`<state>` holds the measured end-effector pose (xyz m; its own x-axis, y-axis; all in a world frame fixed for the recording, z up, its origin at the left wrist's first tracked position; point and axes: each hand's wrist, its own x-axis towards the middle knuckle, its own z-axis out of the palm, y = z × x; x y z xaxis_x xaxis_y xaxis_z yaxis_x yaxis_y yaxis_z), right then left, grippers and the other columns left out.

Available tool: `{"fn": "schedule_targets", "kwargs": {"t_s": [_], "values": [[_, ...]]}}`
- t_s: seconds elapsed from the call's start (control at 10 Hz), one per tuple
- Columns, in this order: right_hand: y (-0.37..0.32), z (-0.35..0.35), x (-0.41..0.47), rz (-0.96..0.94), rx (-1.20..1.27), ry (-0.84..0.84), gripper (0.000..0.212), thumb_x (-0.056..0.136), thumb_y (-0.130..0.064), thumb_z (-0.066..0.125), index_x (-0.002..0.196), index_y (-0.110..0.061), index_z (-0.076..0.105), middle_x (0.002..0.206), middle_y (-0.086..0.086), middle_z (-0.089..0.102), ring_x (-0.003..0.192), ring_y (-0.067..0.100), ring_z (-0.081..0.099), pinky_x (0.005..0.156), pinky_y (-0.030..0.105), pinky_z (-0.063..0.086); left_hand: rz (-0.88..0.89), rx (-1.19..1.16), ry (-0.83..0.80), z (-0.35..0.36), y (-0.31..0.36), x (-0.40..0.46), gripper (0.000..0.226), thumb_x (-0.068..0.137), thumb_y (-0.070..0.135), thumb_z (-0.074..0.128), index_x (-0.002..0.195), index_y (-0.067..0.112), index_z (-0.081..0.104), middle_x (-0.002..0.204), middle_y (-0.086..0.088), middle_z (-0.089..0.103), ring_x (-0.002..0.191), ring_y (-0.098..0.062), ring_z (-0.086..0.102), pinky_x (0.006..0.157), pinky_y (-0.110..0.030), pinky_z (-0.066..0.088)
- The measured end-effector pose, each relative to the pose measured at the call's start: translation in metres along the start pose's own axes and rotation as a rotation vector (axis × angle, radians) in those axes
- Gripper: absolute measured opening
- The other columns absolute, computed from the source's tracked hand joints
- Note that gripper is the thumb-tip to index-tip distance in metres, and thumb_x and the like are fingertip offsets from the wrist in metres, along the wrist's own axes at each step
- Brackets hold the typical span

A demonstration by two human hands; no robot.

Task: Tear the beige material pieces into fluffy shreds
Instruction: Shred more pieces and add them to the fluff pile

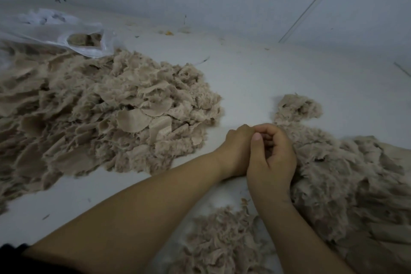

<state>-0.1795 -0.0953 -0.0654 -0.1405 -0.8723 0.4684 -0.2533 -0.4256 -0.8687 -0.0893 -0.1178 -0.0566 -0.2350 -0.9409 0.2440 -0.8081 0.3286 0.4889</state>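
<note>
Beige material pieces (106, 113), still untorn, lie heaped well left of both hands; fluffy shreds (347, 176) touch the right hand (272, 158). Left hand (239, 151) is nearer the heap. Both grips curl together; contents hidden.

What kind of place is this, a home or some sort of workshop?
Probably a plain workroom for hand-processing material, not clearly a home: big heaps of beige material lie on a bare white surface, with a clear plastic bag holding more.
</note>
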Motion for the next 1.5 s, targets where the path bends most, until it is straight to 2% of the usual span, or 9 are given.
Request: {"fn": "schedule_targets", "kwargs": {"t_s": [0.1,0.3,0.6,0.8,1.0,1.1,1.2,1.3,1.5], "values": [[0.004,0.001,0.002,0.083,-0.04,-0.055,0.015,0.103,-0.025,0.05,0.114,-0.032,0.057,0.105,-0.016,0.06,0.096,-0.001,0.057,0.082,0.022,0.049,-0.028,-0.356,0.151,0.005,-0.007,0.001,0.045,0.097,-0.001,0.039,0.065,0.01,0.069,0.067,-0.007,0.062,0.064,-0.017,0.058,0.069,-0.033,0.049],[0.008,-0.003,0.004,0.218,-0.135,-0.113,0.039,0.104,-0.037,0.04,0.14,-0.023,0.05,0.098,-0.012,0.06,0.086,0.004,0.057,0.074,0.022,0.043,0.016,-0.196,0.054,-0.011,-0.027,-0.014,0.011,0.086,-0.009,0.053,0.079,-0.004,0.06,0.072,-0.009,0.058,0.063,-0.011,0.049,0.061,-0.031,0.043],[0.011,-0.003,0.006,0.317,-0.285,-0.166,0.051,0.105,-0.024,0.042,0.155,-0.021,0.031,0.152,0.004,0.046,0.128,0.027,0.053,0.097,0.031,0.042,-0.035,-0.285,-0.008,-0.036,-0.053,-0.057,0.026,0.08,-0.02,0.05,0.09,-0.001,0.066,0.077,0.011,0.055,0.069,0.011,0.053,0.061,-0.008,0.038],[0.013,-0.005,0.008,0.388,-0.297,-0.146,0.057,0.102,-0.013,0.041,0.157,-0.023,0.028,0.086,-0.001,0.063,0.057,0.023,0.055,0.051,0.028,0.045,-0.03,-0.25,0.055,-0.045,-0.063,-0.076,0.026,0.077,-0.023,0.051,0.087,-0.004,0.066,0.077,0.012,0.052,0.071,0.01,0.051,0.063,-0.007,0.035],[0.011,-0.007,0.007,0.401,-0.334,-0.164,0.061,0.101,-0.011,0.041,0.158,-0.023,0.025,0.093,-0.004,0.058,0.053,0.021,0.054,0.045,0.023,0.04,-0.039,-0.185,0.073,-0.056,-0.075,-0.094,0.017,0.082,-0.016,0.059,0.088,-0.002,0.067,0.08,0.017,0.053,0.074,0.016,0.052,0.067,-0.002,0.036],[0.01,-0.007,0.008,0.396,-0.344,-0.183,0.061,0.1,-0.011,0.042,0.158,-0.024,0.026,0.123,0.008,0.061,0.063,0.022,0.062,0.05,0.025,0.047,-0.036,-0.159,0.088,-0.056,-0.075,-0.097,0.016,0.083,-0.016,0.06,0.087,-0.003,0.066,0.08,0.017,0.051,0.075,0.017,0.052,0.067,-0.001,0.035],[0.008,-0.005,0.004,0.305,-0.367,-0.236,0.059,0.099,-0.012,0.046,0.155,-0.024,0.032,0.152,0.004,0.046,0.119,0.03,0.06,0.095,0.042,0.054,-0.009,-0.116,0.098,-0.054,-0.071,-0.094,0.012,0.087,-0.007,0.061,0.094,0.0,0.067,0.082,0.011,0.05,0.077,0.009,0.05,0.07,-0.004,0.033],[0.007,-0.004,-0.002,0.148,-0.334,-0.257,0.046,0.099,-0.017,0.052,0.144,-0.022,0.048,0.153,-0.003,0.043,0.14,0.02,0.042,0.115,0.038,0.037,0.012,-0.128,0.125,-0.055,-0.068,-0.092,0.01,0.093,-0.001,0.057,0.094,0.002,0.066,0.091,0.003,0.053,0.085,0.002,0.048,0.079,-0.009,0.035],[0.02,-0.003,0.0,0.132,-0.409,-0.359,0.027,0.096,-0.023,0.06,0.123,-0.019,0.065,0.155,-0.002,0.043,0.148,0.019,0.031,0.118,0.045,0.034,0.002,-0.032,0.106,-0.066,-0.084,-0.098,0.02,0.089,-0.012,0.052,0.094,-0.002,0.068,0.096,-0.006,0.058,0.093,-0.019,0.055,0.085,-0.018,0.041]]}}
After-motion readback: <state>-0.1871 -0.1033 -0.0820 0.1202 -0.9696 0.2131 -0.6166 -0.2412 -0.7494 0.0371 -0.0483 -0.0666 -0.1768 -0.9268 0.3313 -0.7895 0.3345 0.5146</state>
